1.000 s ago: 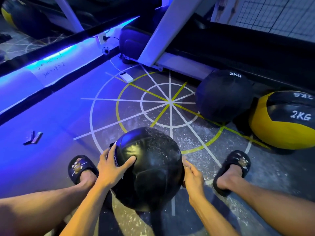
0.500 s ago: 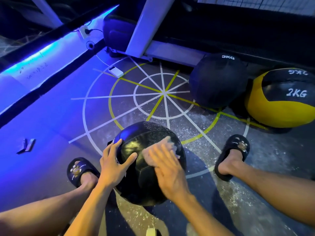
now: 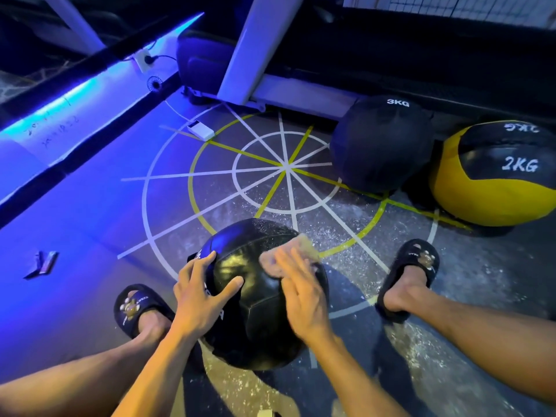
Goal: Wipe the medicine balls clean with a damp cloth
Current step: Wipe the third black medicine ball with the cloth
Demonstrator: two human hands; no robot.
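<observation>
You are wiping the black ball [image 3: 258, 299], your flat right hand [image 3: 304, 299] pressing the cloth [image 3: 288, 251], your spread left hand [image 3: 198, 299] steadying; next, I think, turn it.

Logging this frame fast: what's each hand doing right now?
Left hand: open, fingers spread on the black ball, steadying it.
Right hand: open, flat fingers pressing the cloth onto the ball.

We see a glossy black medicine ball [image 3: 258, 296] on the floor [image 3: 90, 236], a pale cloth [image 3: 288, 254] flat on its upper right; matte 3KG ball [image 3: 382, 142] and yellow-black 2KG ball [image 3: 493, 176] sit behind.
</observation>
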